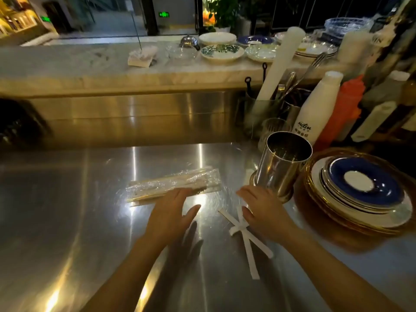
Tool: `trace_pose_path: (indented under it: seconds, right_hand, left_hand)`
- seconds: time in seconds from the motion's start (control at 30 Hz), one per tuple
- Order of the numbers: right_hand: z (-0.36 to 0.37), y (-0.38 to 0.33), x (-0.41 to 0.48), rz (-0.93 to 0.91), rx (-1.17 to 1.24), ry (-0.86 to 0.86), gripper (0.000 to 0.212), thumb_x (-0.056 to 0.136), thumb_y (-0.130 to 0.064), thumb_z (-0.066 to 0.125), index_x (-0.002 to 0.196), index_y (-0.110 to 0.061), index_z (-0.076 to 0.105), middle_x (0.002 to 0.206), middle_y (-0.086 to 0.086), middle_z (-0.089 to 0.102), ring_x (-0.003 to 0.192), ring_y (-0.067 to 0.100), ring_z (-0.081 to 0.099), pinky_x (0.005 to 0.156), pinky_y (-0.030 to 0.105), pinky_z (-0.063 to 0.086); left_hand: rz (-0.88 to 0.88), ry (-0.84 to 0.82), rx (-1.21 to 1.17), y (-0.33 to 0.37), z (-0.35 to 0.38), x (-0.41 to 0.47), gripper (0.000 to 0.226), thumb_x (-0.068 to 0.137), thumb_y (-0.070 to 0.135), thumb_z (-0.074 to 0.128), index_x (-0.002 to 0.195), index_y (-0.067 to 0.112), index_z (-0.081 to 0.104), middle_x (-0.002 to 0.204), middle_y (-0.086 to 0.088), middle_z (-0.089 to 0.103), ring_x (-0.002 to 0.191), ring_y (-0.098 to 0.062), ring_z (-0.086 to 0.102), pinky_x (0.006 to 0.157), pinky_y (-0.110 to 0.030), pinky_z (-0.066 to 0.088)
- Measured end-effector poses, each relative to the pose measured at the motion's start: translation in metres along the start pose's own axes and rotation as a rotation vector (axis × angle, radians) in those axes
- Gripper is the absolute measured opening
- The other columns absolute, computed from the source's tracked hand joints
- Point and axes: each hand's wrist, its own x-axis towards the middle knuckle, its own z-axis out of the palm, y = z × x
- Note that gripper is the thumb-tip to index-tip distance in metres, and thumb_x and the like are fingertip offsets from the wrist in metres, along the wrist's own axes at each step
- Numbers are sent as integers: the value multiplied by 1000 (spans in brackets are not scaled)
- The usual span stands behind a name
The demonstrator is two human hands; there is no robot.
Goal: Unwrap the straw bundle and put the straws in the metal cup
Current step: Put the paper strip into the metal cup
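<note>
A bundle of pale straws (173,184) wrapped in clear plastic film lies flat on the steel counter (67,210), its long side running left to right. My left hand (171,212) hovers palm down with fingers apart at the bundle's near edge, fingertips touching the film. My right hand (263,210) is spread flat to the right of the bundle, holding nothing. An empty metal cup (281,163) stands upright just beyond my right hand. A white tied ribbon (245,235) lies loose on the counter under my right wrist.
A stack of plates with a blue saucer (364,188) on top sits right of the cup. Behind it stand a white bottle (315,111), an orange bottle (342,109) and a utensil holder (265,109). Dishes (222,52) line the raised marble ledge.
</note>
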Motion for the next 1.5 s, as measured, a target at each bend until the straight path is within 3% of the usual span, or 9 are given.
trace_pose_path:
  seconds: [0.17, 0.27, 0.47, 0.63, 0.83, 1.07, 1.2, 1.4, 1.5]
  right_hand:
    - [23, 17, -13, -46, -119, -199, 31, 84, -18, 53, 115, -17, 54, 120, 3, 58, 111, 20, 50, 101, 35, 32]
    - [30, 21, -17, -50, -138, -206, 22, 84, -19, 54, 106, -17, 58, 110, 4, 62, 101, 20, 53, 95, 35, 36]
    - [34, 20, -14, -38, -144, -209, 18, 89, -24, 46, 102, -16, 56, 103, 4, 63, 93, 18, 54, 88, 33, 38]
    - [27, 14, -8, 102, -26, -223, 20, 92, -22, 43, 109, -14, 52, 109, 4, 59, 91, 17, 57, 76, 25, 44]
    - [20, -1, 1, 239, 189, -241, 20, 89, -22, 44, 106, -12, 49, 107, 9, 56, 95, 27, 54, 82, 41, 47]
    - [38, -14, 5, 271, 65, -355, 21, 86, -33, 47, 100, -18, 41, 76, -5, 49, 63, 13, 52, 55, 25, 40]
    - [38, -15, 12, 277, 41, -366, 25, 84, -35, 50, 100, -15, 49, 73, -6, 46, 66, 13, 53, 60, 26, 41]
    - [22, -16, 18, 258, 155, -316, 32, 88, -33, 43, 59, -23, 36, 56, -6, 45, 50, 7, 43, 47, 22, 31]
    - [-2, -19, 26, 270, 225, -245, 35, 91, -26, 37, 56, -24, 38, 55, -5, 43, 49, 7, 39, 46, 22, 30]
  left_hand:
    - [-83, -135, 114, -26, 33, -14, 51, 88, 45, 50, 132, 19, 43, 142, -6, 45, 128, -23, 40, 109, -40, 32]
    - [-94, -124, 157, -35, 47, -23, 63, 87, 57, 34, 138, 20, 35, 150, -5, 31, 136, -23, 29, 113, -42, 24]
    - [-77, -56, 165, -41, 57, -26, 76, 81, 67, 15, 136, 20, 38, 148, -6, 36, 135, -25, 32, 112, -44, 25]
    - [-81, -68, 172, -43, 58, -27, 64, 86, 60, 26, 137, 22, 35, 149, -4, 33, 137, -23, 30, 112, -41, 22]
    - [-88, -68, 149, -43, 59, -27, 56, 90, 52, 36, 138, 22, 34, 150, -4, 31, 138, -23, 27, 114, -42, 20]
    - [-85, -64, 131, -44, 60, -28, 55, 91, 50, 36, 139, 22, 33, 152, -3, 28, 139, -21, 24, 116, -45, 21]
    - [-78, -51, 133, -44, 61, -28, 55, 91, 50, 35, 139, 22, 33, 151, -3, 29, 139, -20, 24, 116, -43, 21]
    - [-58, -14, 134, -44, 62, -31, 50, 93, 44, 39, 137, 20, 37, 149, -5, 34, 138, -22, 28, 114, -39, 18]
    - [-55, -6, 136, -45, 62, -31, 52, 91, 47, 35, 136, 20, 38, 148, -5, 36, 137, -22, 30, 112, -37, 18]
